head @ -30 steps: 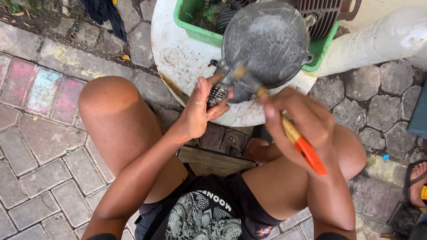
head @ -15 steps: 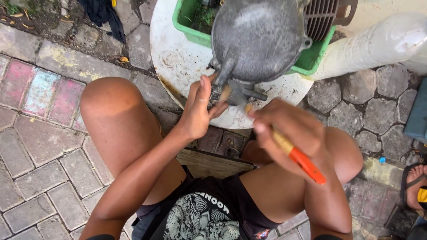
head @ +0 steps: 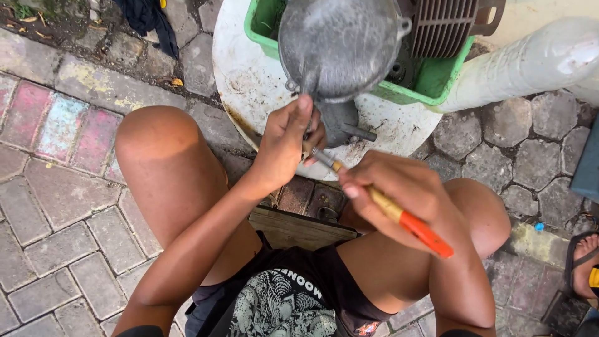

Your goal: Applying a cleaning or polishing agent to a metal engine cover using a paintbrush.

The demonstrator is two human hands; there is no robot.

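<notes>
A round grey metal engine cover (head: 342, 43) leans over a white round lid (head: 249, 81) in front of me. My left hand (head: 285, 140) grips the cover's lower stem and steadies it. My right hand (head: 399, 196) is closed on a paintbrush (head: 405, 219) with a yellow and orange handle. The brush's metal end (head: 321, 157) points at the cover's lower part, just beside my left fingers. My knees frame both hands, and I sit on a low wooden stool (head: 299, 228).
A green plastic basket (head: 437, 87) behind the cover holds a dark finned engine part (head: 446, 28). A white plastic bottle (head: 530, 62) lies at the right. Dark cloth (head: 146, 19) lies top left. Someone's sandalled foot (head: 583, 265) shows at the right edge. Paving stones lie all around.
The engine cover has risen in view and tilted further up. My left hand shifted its hold up the stem, and the brush tip moved in closer under it.
</notes>
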